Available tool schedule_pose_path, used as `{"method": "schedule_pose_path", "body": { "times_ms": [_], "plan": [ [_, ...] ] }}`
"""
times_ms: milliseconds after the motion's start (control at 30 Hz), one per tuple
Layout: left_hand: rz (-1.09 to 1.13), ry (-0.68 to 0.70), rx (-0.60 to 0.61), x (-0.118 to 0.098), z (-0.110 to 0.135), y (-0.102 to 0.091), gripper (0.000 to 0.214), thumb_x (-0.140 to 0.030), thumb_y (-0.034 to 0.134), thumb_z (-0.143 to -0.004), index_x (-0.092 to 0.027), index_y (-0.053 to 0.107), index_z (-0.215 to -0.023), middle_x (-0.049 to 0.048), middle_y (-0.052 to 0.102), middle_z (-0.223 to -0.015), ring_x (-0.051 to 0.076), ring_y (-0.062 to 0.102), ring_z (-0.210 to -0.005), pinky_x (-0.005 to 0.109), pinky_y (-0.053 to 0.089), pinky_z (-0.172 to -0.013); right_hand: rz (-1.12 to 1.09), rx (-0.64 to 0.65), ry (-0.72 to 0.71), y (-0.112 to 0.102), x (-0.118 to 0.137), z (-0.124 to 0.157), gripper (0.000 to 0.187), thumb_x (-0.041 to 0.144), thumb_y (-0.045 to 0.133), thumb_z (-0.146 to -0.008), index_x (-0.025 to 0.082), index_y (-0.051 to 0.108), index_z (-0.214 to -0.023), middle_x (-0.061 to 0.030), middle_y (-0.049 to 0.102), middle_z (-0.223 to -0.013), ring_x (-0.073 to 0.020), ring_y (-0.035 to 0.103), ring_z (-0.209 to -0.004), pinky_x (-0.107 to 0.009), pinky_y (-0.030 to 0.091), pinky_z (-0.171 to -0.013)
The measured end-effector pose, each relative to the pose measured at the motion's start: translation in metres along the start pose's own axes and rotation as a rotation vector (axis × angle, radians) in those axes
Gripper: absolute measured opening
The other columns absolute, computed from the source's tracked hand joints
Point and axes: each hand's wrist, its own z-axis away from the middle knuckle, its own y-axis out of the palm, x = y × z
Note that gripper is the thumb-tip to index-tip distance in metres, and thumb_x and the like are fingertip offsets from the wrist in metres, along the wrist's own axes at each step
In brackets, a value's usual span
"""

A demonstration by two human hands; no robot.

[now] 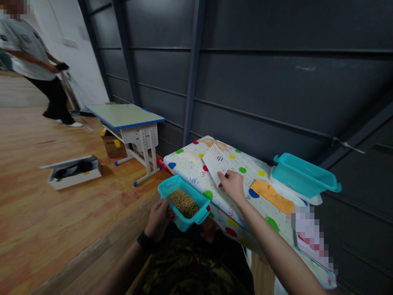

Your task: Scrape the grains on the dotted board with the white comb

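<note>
My left hand [160, 218] grips the near left rim of a small teal plastic bin [202, 197], held just off the table's front edge. Pale yellow-brown beans, like soybeans [184, 202], cover part of its bottom. In my right hand [232, 185] is a flat white slotted scoop [215, 164], pinched between thumb and fingers at its near end. The scoop is tilted over the table, its slotted end pointing away from me. Behind it lie a heap of tan grains [211, 142] and a patch of fine whitish grains [189, 156] on the dotted tablecloth [245, 157].
A second teal bin [303, 174] stands at the table's right end, near an orange cloth [272, 194]. Dark metal panels [260, 90] rise behind the table. To the left are a desk [125, 114], an opened white box [75, 174] and a person [33, 57] standing.
</note>
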Motion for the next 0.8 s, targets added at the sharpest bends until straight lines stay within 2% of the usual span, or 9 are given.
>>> {"method": "schedule_pose_path", "body": {
  "times_ms": [200,333,500,800],
  "plan": [
    [-0.003,0.014,0.015,0.002,-0.001,-0.001,0.060,-0.063,0.100,-0.054,-0.023,0.056,-0.057,-0.0066,0.054,-0.045,0.012,0.052,-0.040,0.027,0.048,-0.044,0.149,-0.045,-0.009,-0.007,-0.014,-0.027,0.030,0.033,0.064,-0.098,0.021,0.078,-0.074,-0.0083,0.077,-0.063,-0.0242,0.072,-0.065,-0.031,0.045,-0.067],
    [-0.002,0.015,0.026,0.003,-0.001,-0.002,0.059,-0.063,0.100,-0.054,-0.023,0.057,-0.058,-0.0074,0.052,-0.045,0.011,0.050,-0.041,0.027,0.047,-0.044,0.291,-0.010,-0.013,-0.005,-0.016,-0.040,0.031,0.032,0.064,-0.100,0.020,0.079,-0.075,-0.0105,0.080,-0.073,-0.0246,0.072,-0.072,-0.031,0.043,-0.070],
    [0.008,0.024,0.041,0.002,0.001,-0.002,0.059,-0.064,0.101,-0.054,-0.022,0.059,-0.059,-0.0065,0.055,-0.048,0.011,0.050,-0.042,0.027,0.048,-0.045,0.377,0.065,-0.045,-0.001,-0.016,-0.041,0.035,0.031,0.065,-0.102,0.020,0.076,-0.071,-0.0107,0.079,-0.074,-0.0242,0.069,-0.072,-0.032,0.040,-0.071],
    [0.015,0.014,0.014,0.000,0.002,-0.001,0.057,-0.058,0.102,-0.052,-0.023,0.058,-0.058,-0.0063,0.055,-0.044,0.013,0.052,-0.039,0.028,0.049,-0.044,0.419,0.077,-0.071,-0.002,-0.009,-0.040,0.036,0.033,0.064,-0.103,0.021,0.072,-0.070,-0.0104,0.079,-0.078,-0.0232,0.067,-0.073,-0.033,0.035,-0.070]
  ]
}}
